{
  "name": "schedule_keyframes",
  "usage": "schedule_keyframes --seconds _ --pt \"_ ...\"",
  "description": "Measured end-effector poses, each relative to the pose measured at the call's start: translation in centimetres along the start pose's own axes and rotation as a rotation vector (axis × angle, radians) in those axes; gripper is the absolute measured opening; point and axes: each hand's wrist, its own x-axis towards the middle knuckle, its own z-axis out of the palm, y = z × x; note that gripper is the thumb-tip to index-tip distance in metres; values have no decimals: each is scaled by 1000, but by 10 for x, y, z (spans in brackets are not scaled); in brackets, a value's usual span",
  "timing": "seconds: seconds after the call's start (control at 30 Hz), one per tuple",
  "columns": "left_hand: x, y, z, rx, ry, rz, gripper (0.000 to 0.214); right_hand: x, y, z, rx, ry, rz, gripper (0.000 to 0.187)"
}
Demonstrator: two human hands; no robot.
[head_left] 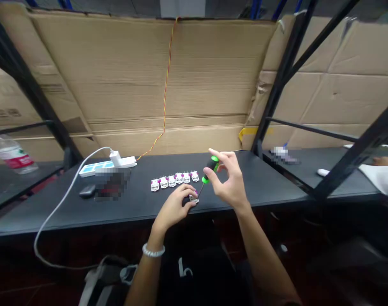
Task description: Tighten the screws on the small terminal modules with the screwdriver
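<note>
My right hand (228,178) grips a small screwdriver (209,169) with a black and green handle, its tip slanting down to a small white and purple part (194,198). My left hand (176,206) rests on the dark table (143,204) and pinches that part between its fingertips. Just behind lies a row of several like white and purple parts (175,180). A bead bracelet circles my left wrist.
A white power strip (101,166) with a plugged charger and white cable lies at the back left, next to a small dark object (87,192). A plastic bottle (10,154) stands at far left. Cardboard walls and black frame posts surround the table. A red-yellow wire (166,85) hangs down.
</note>
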Motion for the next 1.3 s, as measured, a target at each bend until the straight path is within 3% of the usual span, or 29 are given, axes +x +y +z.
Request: schedule_keyframes --seconds 0.2,0.33,0.53,0.67,0.87,1.07,1.3 --pt "0 0 0 13 0 5 12 0 0 -3 159 -109 -61 52" --pt "0 -1 0 21 2 20 13 0 1 -2 66 -65 -14 49" --pt "0 -2 0 14 1 17 12 0 4 -6 200 -146 38 56" --pt "0 -3 0 15 3 20 12 1 5 -7 75 -85 52 55" --pt "0 -3 1 5 1 -2 9 1 8 -7 165 -100 73 55" --pt "1 -2 1 23 7 -9 10 2 7 -11 134 -37 61 53" --pt "3 7 5 190 11 15 20 6 11 -26 115 26 64 50"
